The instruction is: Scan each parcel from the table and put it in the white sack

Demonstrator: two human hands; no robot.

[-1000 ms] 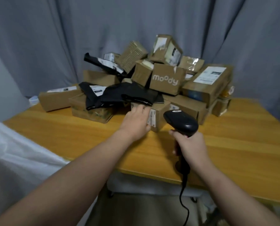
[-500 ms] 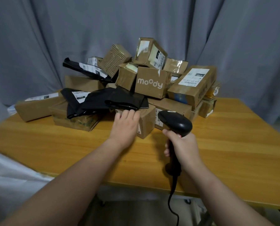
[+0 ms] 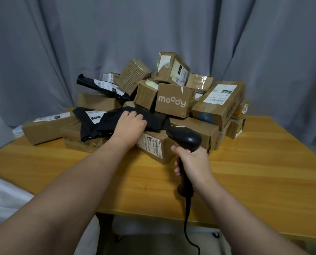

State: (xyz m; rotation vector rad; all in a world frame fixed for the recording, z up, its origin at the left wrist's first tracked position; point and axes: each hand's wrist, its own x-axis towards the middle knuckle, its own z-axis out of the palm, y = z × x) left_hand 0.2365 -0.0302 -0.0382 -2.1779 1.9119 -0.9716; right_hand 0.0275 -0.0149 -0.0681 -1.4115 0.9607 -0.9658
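The left hand (image 3: 130, 124) lies slightly left of the frame centre, on top of a folded black plastic mailer bag (image 3: 153, 120). Its fingers are curled down onto the film and grip it; the thumb is hidden. This bag rests on the front of a heap of brown cardboard parcels (image 3: 219, 105) that fills the middle of the frame on a yellow wooden table (image 3: 264, 172). Directly below the bag, and touching it, sits a brown cardboard box with a white barcode label (image 3: 153, 146) on its near face. The right hand (image 3: 194, 164), right of and lower than the left hand, is closed round the grip of a black handheld barcode scanner (image 3: 187, 139). The scanner head sits above the fist, just in front of the labelled box. A black cable (image 3: 187, 223) hangs from the base of the grip to the lower edge of the frame. Behind the left hand stands a brown cardboard box printed "moody" (image 3: 173, 101) in white. A second black mailer bag with a white label (image 3: 98, 86) lies tilted higher in the heap, upper left of the hand. The white sack (image 3: 4, 197) shows at the lower left edge of the frame, beside the near table edge and below table level. A grey pleated curtain (image 3: 61, 43) covers the whole upper half.
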